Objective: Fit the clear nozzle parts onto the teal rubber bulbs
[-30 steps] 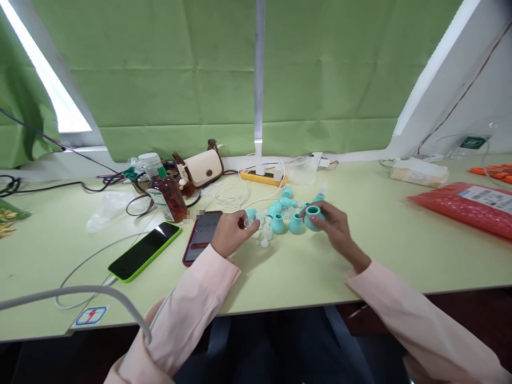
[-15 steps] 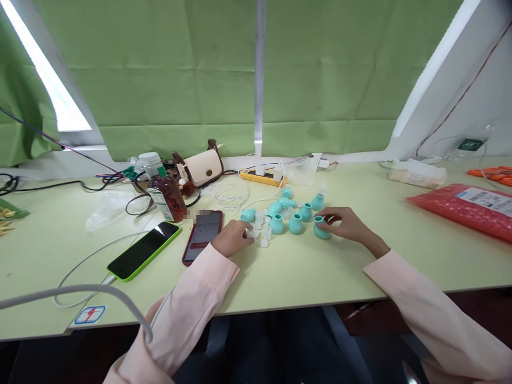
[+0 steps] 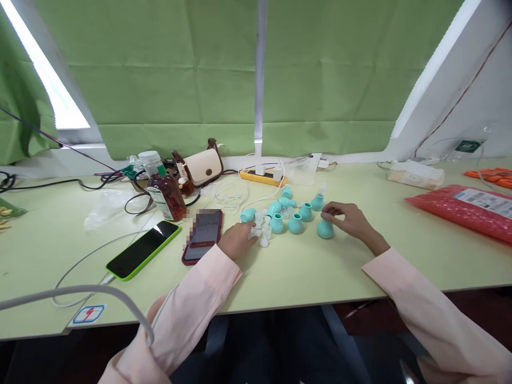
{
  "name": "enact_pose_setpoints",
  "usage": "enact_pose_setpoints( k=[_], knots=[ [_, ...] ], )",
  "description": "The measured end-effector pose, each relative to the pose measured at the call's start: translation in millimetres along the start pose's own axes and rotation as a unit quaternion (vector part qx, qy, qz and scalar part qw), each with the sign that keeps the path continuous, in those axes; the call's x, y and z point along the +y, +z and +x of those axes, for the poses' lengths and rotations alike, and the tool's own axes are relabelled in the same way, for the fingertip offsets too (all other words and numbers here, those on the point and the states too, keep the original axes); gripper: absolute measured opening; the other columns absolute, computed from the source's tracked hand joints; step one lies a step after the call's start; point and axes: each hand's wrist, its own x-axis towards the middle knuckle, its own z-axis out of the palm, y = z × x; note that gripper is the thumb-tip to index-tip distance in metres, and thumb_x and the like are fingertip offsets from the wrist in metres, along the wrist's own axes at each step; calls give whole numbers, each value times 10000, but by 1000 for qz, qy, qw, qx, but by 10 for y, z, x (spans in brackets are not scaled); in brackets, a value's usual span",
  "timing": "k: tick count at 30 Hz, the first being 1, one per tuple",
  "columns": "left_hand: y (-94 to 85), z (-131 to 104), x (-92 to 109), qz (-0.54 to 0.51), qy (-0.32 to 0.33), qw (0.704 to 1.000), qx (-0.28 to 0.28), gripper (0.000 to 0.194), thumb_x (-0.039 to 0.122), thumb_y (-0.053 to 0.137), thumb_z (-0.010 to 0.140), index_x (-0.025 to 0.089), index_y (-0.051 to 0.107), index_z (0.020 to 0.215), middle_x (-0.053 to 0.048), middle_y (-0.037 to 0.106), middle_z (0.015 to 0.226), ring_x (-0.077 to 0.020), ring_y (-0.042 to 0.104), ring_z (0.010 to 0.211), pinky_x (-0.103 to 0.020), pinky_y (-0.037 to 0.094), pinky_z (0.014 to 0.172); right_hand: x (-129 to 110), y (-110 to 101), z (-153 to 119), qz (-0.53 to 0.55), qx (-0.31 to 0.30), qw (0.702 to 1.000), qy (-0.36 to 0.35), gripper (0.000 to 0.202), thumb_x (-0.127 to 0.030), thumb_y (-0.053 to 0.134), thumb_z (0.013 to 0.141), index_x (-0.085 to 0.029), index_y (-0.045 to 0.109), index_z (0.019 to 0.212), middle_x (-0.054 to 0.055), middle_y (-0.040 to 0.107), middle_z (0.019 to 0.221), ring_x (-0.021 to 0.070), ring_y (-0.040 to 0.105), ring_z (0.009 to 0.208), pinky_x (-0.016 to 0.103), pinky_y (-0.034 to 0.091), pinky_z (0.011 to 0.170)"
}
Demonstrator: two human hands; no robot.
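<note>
My right hand (image 3: 347, 220) is closed, thumb and fingertips pinching the neck of a turquoise rubber bulb (image 3: 325, 230) that stands upright on the table; the fingers cover its mouth. To its left stand several similar bulbs (image 3: 295, 224) with open necks, and others lie on their sides. One bulb (image 3: 318, 201) at the back has a translucent tip on it. Among the small translucent plastic pieces (image 3: 264, 241), my left hand (image 3: 239, 240) has thumb and forefinger curled around one at the pile's left edge. Its grip is partly hidden.
Left of my left hand lie a red-cased phone (image 3: 202, 237) and a green-cased phone (image 3: 144, 250). Behind them stand a bottle (image 3: 166, 194) and a small bag (image 3: 205, 167). A yellow power strip (image 3: 262, 177) lies at the back, a red bubble-wrap package (image 3: 464, 210) at the right.
My right hand has shifted from the bulb's side to the top of its neck, and the bulb has moved slightly right. My left hand has slid a little right, further into the translucent pieces.
</note>
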Motion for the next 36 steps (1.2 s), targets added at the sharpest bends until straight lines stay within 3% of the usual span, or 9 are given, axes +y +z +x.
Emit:
enact_pose_setpoints(
  k=[5,10,16,22,25,28,31,34,36],
  knots=[
    [-12,-2,29,30,-2,1000,-1,293,282,448,751,163,480,1017,-77,609,807,-215,577,771,-265,402,610,122,48,137,3,178,980,83,380,-489,525,656,-168,526,859,47,562,759,148,538,623,280,451,589],
    [14,-4,24,55,12,998,-3,261,282,438,752,163,485,980,-95,608,887,-228,582,779,-276,401,591,332,163,326,-22,145,984,104,624,-477,619,550,-157,477,1066,82,512,887,130,502,560,309,445,562],
    [31,-22,22,65,28,997,21,292,326,424,758,172,469,1001,-87,617,888,-228,592,737,-275,390,546,422,346,447,-9,170,982,78,360,-399,559,638,-146,550,894,50,506,782,109,467,520,318,437,578],
    [-26,-56,70,47,34,994,97,295,391,400,764,178,503,940,-75,615,821,-230,590,701,-272,378,513,124,146,387,13,348,937,23,278,-371,452,742,-161,423,921,102,434,987,196,475,877,368,426,715],
    [-87,-75,104,21,34,985,168,303,371,340,797,168,493,962,-80,599,833,-203,573,681,-274,379,524,-214,95,258,96,442,886,-102,237,-296,415,781,-189,314,968,86,470,973,182,480,942,397,393,803],
    [-144,-116,130,-15,54,972,230,292,336,343,792,145,491,954,-76,588,820,-168,549,681,-276,396,582,-635,240,52,120,366,907,-170,227,-265,503,734,-206,353,893,36,544,783,166,566,729,331,463,638],
    [-161,-177,180,-68,114,960,246,252,333,447,717,141,520,864,-34,579,703,-125,525,624,-242,416,601,-1037,476,-158,110,275,929,-219,241,-248,649,597,-203,460,739,-8,553,624,124,534,541,246,442,498],
    [-125,-231,276,-257,203,918,225,248,347,564,628,132,543,750,-20,563,621,-110,495,539,-231,424,536,-1280,628,-291,121,197,927,-294,206,-214,639,595,-197,465,704,-25,523,554,96,484,484,225,408,471],
    [-85,-249,341,-382,197,886,174,208,321,595,633,127,562,700,-18,568,592,-109,507,529,-230,427,526,-1327,652,-323,139,167,931,-295,189,-201,623,598,-191,456,685,-30,499,536,83,442,455,220,378,448]
  ],
)
